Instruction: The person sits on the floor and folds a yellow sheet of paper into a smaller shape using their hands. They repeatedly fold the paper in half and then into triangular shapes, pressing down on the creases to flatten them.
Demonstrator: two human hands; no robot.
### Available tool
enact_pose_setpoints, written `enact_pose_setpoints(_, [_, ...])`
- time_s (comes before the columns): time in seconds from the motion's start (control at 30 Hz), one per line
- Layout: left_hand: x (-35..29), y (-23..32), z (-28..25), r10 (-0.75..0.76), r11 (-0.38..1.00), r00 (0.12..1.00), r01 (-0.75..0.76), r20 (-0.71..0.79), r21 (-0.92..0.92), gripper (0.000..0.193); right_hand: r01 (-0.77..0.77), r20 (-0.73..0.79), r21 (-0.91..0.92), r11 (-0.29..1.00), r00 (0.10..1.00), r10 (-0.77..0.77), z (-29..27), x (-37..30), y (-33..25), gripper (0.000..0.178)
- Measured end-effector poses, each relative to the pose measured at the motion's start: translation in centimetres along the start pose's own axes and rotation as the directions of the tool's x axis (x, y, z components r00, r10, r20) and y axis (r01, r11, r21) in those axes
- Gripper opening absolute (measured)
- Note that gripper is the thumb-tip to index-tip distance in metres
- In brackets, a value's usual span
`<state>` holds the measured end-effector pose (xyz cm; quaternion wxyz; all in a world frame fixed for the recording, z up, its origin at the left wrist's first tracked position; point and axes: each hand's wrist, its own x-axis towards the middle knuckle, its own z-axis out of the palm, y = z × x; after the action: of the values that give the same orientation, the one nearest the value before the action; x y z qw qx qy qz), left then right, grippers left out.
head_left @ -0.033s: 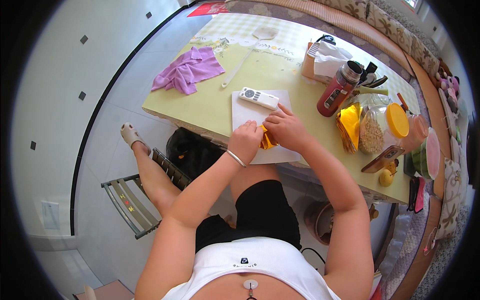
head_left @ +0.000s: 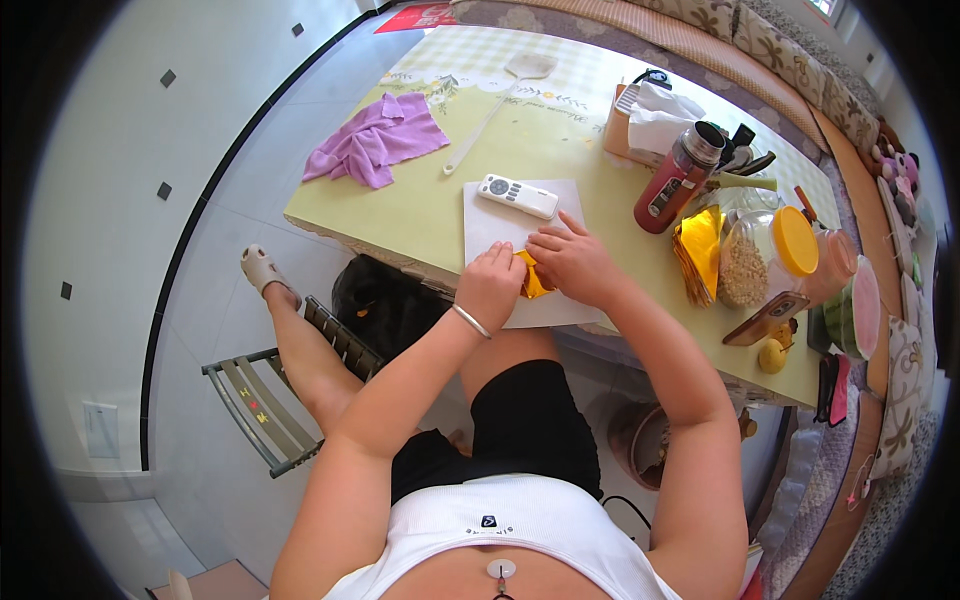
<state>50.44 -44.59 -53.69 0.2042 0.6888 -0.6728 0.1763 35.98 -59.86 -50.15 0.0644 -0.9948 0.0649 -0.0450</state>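
On a white sheet (head_left: 484,240) at the table's near edge lies a small piece of shiny gold foil paper (head_left: 535,284). My left hand (head_left: 490,285) has its fingers pressed together on the foil's left side. From the right, my right hand (head_left: 572,262) grips the foil's other side, its thumb tucked in and one finger lifted away from the rest. Part of the foil is hidden under both hands. Just beyond them a white remote control (head_left: 517,196) rests on the sheet. More gold foil sheets (head_left: 697,255) are stacked to the right.
Right of the hands stand a red thermos (head_left: 672,185), a tissue box (head_left: 630,130), a yellow-lidded jar (head_left: 750,260), a tilted phone (head_left: 766,318) and a yellow fruit (head_left: 772,356). A purple cloth (head_left: 380,140) and a long-handled spatula (head_left: 490,120) lie at the far left.
The hands have shifted slightly apart, the left one a little leftward, and more of the gold foil shows between them. A finger of my right hand is lifted differently.
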Motion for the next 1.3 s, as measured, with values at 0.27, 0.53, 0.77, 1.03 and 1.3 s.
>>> enact_pose_setpoints(0.27, [-5.3, -0.3, -0.5, -0.051, 0.992, 0.997, 0.056, -0.053, 0.112, 0.04, -0.121, -0.033, 0.091, 0.988, 0.992, 0.125, 1.9, -4.5, 1.6, 0.066])
enact_pose_setpoints(0.53, [-4.3, -0.6, -2.7, 0.004, 0.999, 0.989, 0.001, -0.149, 0.032, 0.027, -0.137, -0.179, 0.213, 0.967, 0.968, 0.176, 0.0, -6.5, -1.5, 0.056])
enact_pose_setpoints(0.77, [-4.3, -1.6, -2.5, -0.361, 0.826, 0.909, 0.208, -0.208, -0.523, 0.012, -0.144, -0.438, 0.436, 0.888, 0.828, 0.35, 1.9, -6.8, -2.4, 0.032])
enact_pose_setpoints(1.03, [-4.8, -2.2, -2.8, -0.659, -0.176, 0.623, 0.416, 0.421, -0.892, 0.006, 0.12, -0.16, 0.987, 0.109, 0.623, 0.765, 3.5, -5.5, -4.3, 0.006])
enact_pose_setpoints(1.3, [-5.3, -2.0, -4.1, -0.675, -0.228, 0.583, 0.419, 0.453, -0.879, 0.007, 0.162, -0.167, 0.983, 0.08, 0.645, 0.745, 3.4, -6.3, -5.2, 0.011])
